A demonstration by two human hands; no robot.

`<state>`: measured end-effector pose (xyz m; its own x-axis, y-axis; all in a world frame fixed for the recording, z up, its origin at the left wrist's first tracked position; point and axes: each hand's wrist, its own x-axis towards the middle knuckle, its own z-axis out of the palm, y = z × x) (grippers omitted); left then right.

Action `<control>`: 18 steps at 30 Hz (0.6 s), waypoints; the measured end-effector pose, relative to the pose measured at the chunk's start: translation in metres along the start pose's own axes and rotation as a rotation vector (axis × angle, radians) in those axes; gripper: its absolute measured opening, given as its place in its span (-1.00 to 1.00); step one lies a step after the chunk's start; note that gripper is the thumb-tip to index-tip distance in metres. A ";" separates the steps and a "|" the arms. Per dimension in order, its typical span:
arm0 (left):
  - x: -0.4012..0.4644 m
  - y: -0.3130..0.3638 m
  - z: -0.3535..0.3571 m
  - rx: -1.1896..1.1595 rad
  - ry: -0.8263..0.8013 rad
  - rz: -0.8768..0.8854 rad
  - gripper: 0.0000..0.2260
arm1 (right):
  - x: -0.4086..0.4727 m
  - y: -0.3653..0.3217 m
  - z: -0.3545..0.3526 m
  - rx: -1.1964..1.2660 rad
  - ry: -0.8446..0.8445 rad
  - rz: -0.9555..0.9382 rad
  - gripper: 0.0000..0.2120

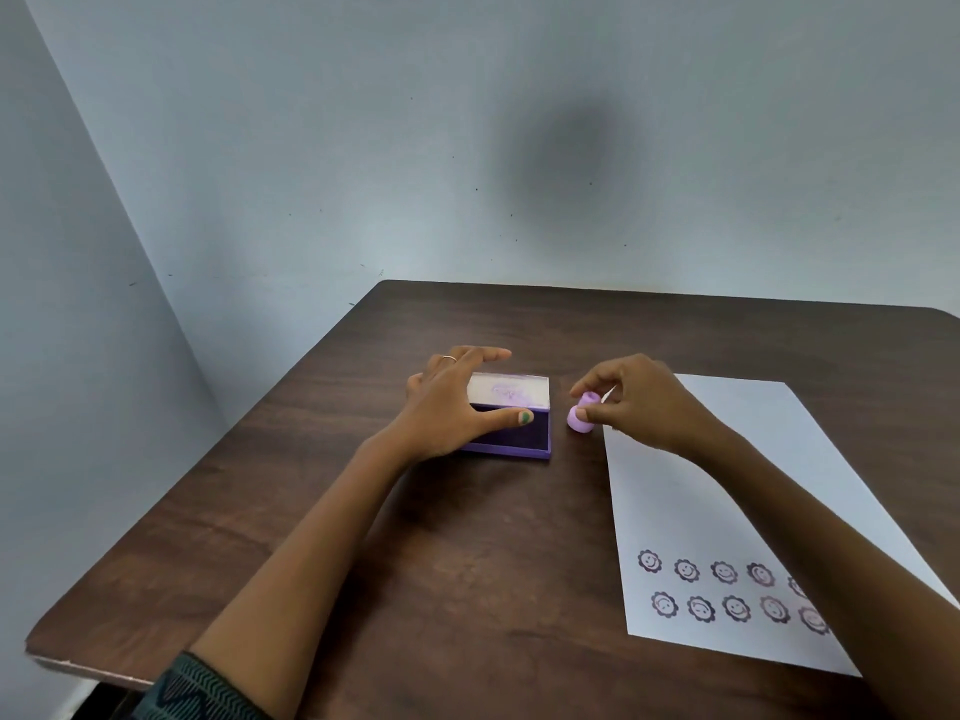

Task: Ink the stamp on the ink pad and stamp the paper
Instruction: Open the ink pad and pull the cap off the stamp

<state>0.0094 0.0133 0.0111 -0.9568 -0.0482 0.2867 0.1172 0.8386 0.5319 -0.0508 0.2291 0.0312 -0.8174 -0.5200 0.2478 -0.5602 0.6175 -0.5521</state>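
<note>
A purple ink pad [524, 433] lies open on the table, its lid [511, 392] standing up at the back. My left hand [457, 402] is spread over the pad's left part, thumb across the dark ink surface, fingers at the lid's top edge. A small lilac stamp [579, 417] stands tilted on the table just right of the pad, and my right hand [639, 402] pinches its upper end. The white paper [727, 501] lies to the right, with two rows of several smiley flower prints [727, 589] near its front edge.
The dark wooden table [467, 537] stands in a corner of pale blue walls. Its left edge runs diagonally toward me and its far edge is close behind the ink pad.
</note>
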 end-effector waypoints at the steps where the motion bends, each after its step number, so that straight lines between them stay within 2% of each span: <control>1: -0.001 0.002 0.003 -0.006 0.013 0.016 -0.43 | -0.002 0.002 -0.001 0.041 0.022 0.014 -0.81; 6: -0.004 0.015 0.014 -0.049 0.065 0.102 -0.61 | -0.012 0.009 -0.010 0.489 0.142 0.121 -0.79; 11: -0.007 0.029 0.024 -0.095 0.144 0.179 -0.65 | -0.015 0.008 -0.013 0.916 0.054 0.208 -0.77; 18: -0.008 0.046 0.023 -0.280 0.256 0.239 -0.62 | -0.015 0.002 -0.011 1.129 -0.062 0.219 -0.77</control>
<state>0.0164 0.0649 0.0148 -0.8016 -0.0327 0.5970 0.4285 0.6648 0.6119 -0.0411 0.2449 0.0351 -0.8570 -0.5140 0.0364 0.0579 -0.1661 -0.9844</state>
